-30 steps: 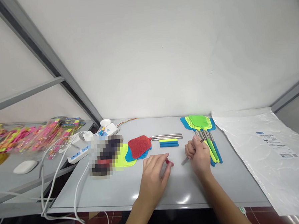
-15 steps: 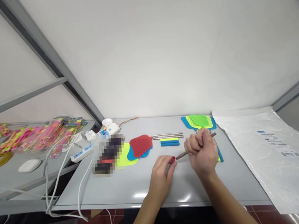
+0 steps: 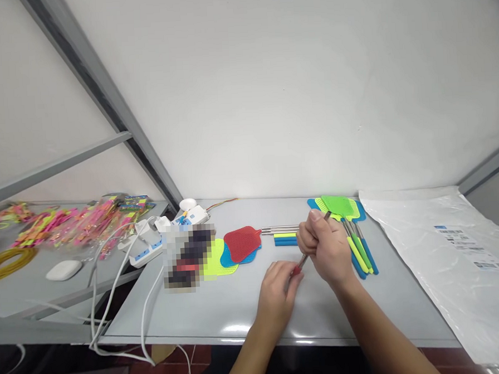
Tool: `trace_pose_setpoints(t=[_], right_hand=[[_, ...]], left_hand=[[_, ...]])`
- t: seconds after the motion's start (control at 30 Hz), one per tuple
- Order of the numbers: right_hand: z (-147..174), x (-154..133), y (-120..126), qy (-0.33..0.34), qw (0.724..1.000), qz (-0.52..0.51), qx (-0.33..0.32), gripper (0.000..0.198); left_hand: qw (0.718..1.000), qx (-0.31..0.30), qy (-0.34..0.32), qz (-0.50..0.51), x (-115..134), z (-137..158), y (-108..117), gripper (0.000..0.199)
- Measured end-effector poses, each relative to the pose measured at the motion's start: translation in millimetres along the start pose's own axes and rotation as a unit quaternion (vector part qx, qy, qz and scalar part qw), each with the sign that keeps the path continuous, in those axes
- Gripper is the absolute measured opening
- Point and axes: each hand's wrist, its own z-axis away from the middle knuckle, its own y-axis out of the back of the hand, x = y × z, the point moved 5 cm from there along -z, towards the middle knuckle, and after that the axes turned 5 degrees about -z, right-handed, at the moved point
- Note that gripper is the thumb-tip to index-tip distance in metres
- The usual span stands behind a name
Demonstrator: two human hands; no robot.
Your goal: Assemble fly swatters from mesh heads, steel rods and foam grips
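Note:
My left hand (image 3: 279,291) is closed around a red grip sleeve (image 3: 296,270), of which only the end shows. My right hand (image 3: 326,247) makes a fist around a thin metal rod (image 3: 304,260); its lower end meets the mouth of the sleeve, and how deep it sits is hidden. Behind the hands lie several loose metal rods (image 3: 277,229) and yellow and blue grip sleeves (image 3: 284,241). To their left, a red fly swatter head (image 3: 242,243) overlaps blue and yellow ones. Right of my fist are several fly swatters with handles (image 3: 361,251), their green head (image 3: 340,205) uppermost.
A white plastic mailer bag (image 3: 441,266) covers the table's right side. At left stand a power strip (image 3: 146,252) with white cables (image 3: 112,289) and a pixelated dark object (image 3: 190,260). Bagged pink and yellow items (image 3: 88,220) fill the neighbouring table, with a coiled yellow cord (image 3: 11,263).
My right hand has moved left and down toward my left hand. The rod, earlier just apart from the red sleeve, now meets its opening. The view has shifted slightly.

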Motion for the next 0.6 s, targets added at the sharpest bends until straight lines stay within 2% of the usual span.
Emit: trace_pose_setpoints(t=[0.3,0.43,0.6], right_hand=[[20.2,36.0,8.4,-0.053,0.986,0.158,-0.032,0.042],[24.8,31.9,11.1,-0.029,0.973,0.223,-0.055,0.039],[25.9,29.9,10.1,-0.043,0.965,0.244,-0.081,0.041]], left_hand=[[0.999,-0.002,0.025,0.021,-4.1,0.0,0.3,0.011],[0.999,-0.006,0.027,0.028,-4.8,-0.3,-0.9,0.012],[0.999,-0.010,0.028,0.033,-8.1,1.5,-2.3,0.019]])
